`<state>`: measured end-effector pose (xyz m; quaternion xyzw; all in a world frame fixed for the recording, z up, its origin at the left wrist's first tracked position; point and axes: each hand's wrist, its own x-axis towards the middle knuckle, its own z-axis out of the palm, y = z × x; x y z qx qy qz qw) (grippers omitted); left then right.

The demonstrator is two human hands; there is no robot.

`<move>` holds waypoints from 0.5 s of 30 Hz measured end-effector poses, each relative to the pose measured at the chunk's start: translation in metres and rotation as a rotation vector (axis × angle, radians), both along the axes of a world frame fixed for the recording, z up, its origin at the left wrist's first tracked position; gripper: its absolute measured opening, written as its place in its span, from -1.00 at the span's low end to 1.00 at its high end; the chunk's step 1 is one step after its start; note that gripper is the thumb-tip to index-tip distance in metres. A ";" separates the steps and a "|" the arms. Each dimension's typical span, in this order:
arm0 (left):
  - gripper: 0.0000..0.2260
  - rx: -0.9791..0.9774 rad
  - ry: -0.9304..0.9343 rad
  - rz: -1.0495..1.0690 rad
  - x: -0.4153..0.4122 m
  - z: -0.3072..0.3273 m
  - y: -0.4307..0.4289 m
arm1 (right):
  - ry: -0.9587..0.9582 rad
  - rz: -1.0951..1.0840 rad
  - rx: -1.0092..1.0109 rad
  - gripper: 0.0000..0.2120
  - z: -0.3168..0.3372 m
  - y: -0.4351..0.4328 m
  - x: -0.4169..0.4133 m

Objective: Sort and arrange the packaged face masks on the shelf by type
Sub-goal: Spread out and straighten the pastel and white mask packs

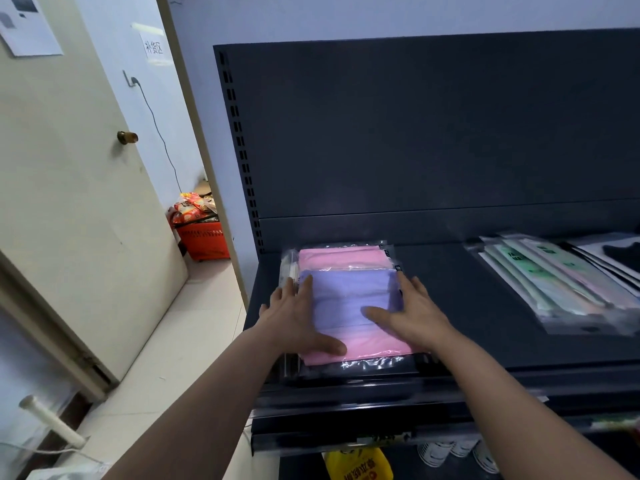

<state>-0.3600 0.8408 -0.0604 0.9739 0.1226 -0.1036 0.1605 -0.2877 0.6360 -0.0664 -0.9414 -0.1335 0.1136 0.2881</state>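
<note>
A stack of clear-wrapped mask packs lies at the left end of the dark shelf [485, 306]. On top is a purple mask pack [346, 296], with a pink mask pack [343, 258] behind it and another pink pack [374, 348] showing at the front. My left hand [298, 320] rests flat on the stack's left side, fingers spread, thumb on the front pink pack. My right hand [408, 313] lies flat on the right side of the purple pack. Neither hand grips anything.
A fanned pile of green and white mask packs [554, 289] lies at the shelf's right, with dark packs [620, 254] beyond it. A red basket [204, 237] of snacks stands on the floor by the open door [86, 202]. Lower shelves hold a yellow bag [360, 465].
</note>
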 end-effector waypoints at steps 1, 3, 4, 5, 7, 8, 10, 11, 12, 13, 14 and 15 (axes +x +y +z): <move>0.24 -0.007 0.012 0.000 0.000 0.000 -0.001 | -0.003 0.007 -0.028 -0.07 -0.001 0.002 0.000; 0.21 0.021 0.014 -0.014 -0.001 0.001 -0.003 | -0.022 0.037 -0.088 -0.08 -0.004 0.004 0.001; 0.19 0.032 0.014 -0.015 -0.001 0.001 -0.003 | -0.021 0.044 -0.105 -0.09 -0.005 0.004 0.001; 0.18 0.035 0.019 -0.012 -0.001 0.002 -0.002 | -0.012 0.048 -0.118 -0.09 -0.005 0.003 0.001; 0.15 0.056 0.020 -0.019 -0.002 0.003 -0.002 | -0.025 0.059 -0.157 -0.13 -0.005 0.003 0.001; 0.12 0.078 -0.001 -0.041 -0.002 0.005 -0.003 | -0.074 0.066 -0.179 -0.18 -0.004 0.004 -0.002; -0.01 0.113 -0.071 -0.138 -0.001 0.008 -0.006 | -0.251 0.116 -0.206 -0.35 -0.001 0.006 -0.009; -0.08 0.129 -0.091 -0.206 0.000 0.011 -0.008 | -0.334 0.167 -0.226 -0.43 0.001 0.007 -0.013; -0.13 0.148 -0.096 -0.269 0.000 0.013 -0.010 | -0.381 0.216 -0.258 -0.49 0.002 0.008 -0.017; -0.16 0.163 -0.091 -0.317 0.001 0.014 -0.011 | -0.388 0.245 -0.285 -0.54 0.002 0.008 -0.020; -0.17 0.170 -0.080 -0.346 0.002 0.015 -0.012 | -0.369 0.251 -0.300 -0.57 0.002 0.009 -0.023; -0.17 0.168 -0.067 -0.357 0.003 0.016 -0.013 | -0.350 0.245 -0.302 -0.59 0.002 0.009 -0.025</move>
